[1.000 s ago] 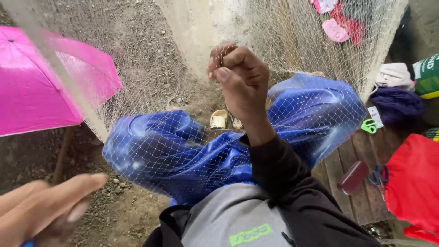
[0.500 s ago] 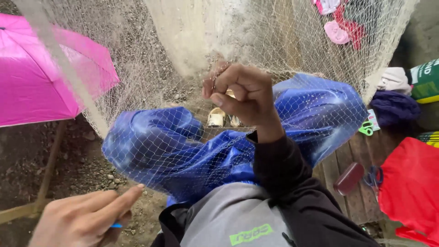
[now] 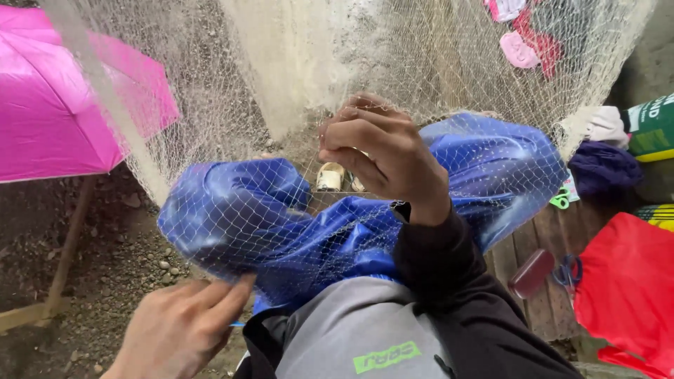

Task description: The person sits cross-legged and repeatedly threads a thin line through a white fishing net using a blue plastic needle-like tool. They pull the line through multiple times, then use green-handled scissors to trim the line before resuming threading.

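Fine pale fishing net hangs ahead of both hands, draped over blue plastic sheeting beneath them. Pink umbrella stands well left of the left hand. Right hand closed, pinching net mesh. Left hand partly curled against the net's lower edge; grip cannot be determined.

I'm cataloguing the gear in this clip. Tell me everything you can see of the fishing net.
The net is a fine, pale cream mesh of thin twine, hanging from above the frame and spreading across most of the view. It bunches into a denser column at upper centre and drapes over the blue plastic sheet on the person's lap. The right hand pinches a fold of mesh; the left hand meets its lower edge. A thicker border cord runs diagonally at left.
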